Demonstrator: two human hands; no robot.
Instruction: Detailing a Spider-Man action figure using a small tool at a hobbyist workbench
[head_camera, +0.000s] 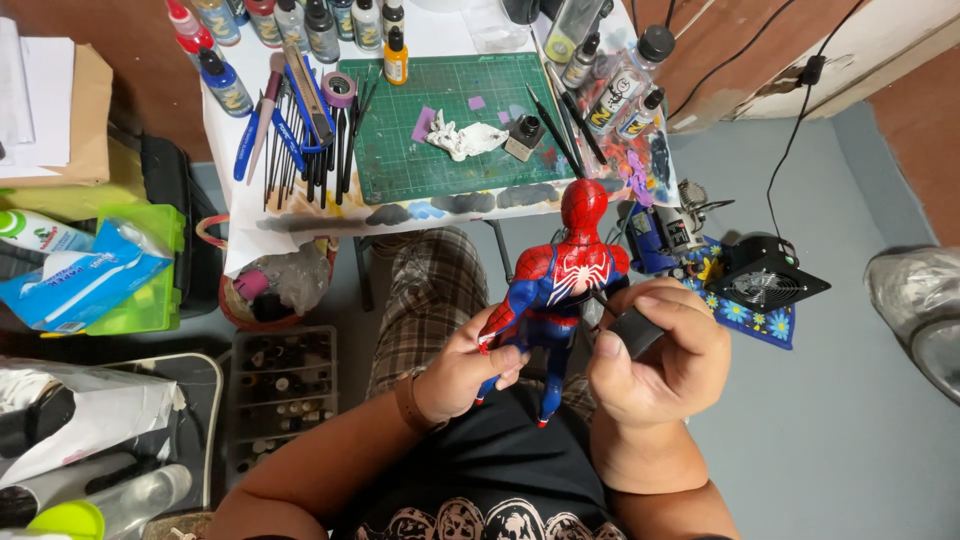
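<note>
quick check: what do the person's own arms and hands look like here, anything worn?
Both forearms are bare, with no sleeves reaching them and no gloves. The left hand has a brown band round the wrist. The right hand shows nothing on its wrist or fingers. A black printed T-shirt covers the torso; no cables or markings on either arm.

— How many figures? Hands?
— One figure (555, 290), near; two hands, left (465, 370) and right (660, 365).
— On the far table?
— One mat (450, 150), one yellow bottle (396, 57), one tape roll (339, 89).
— At right?
— One fan (765, 275).
</note>
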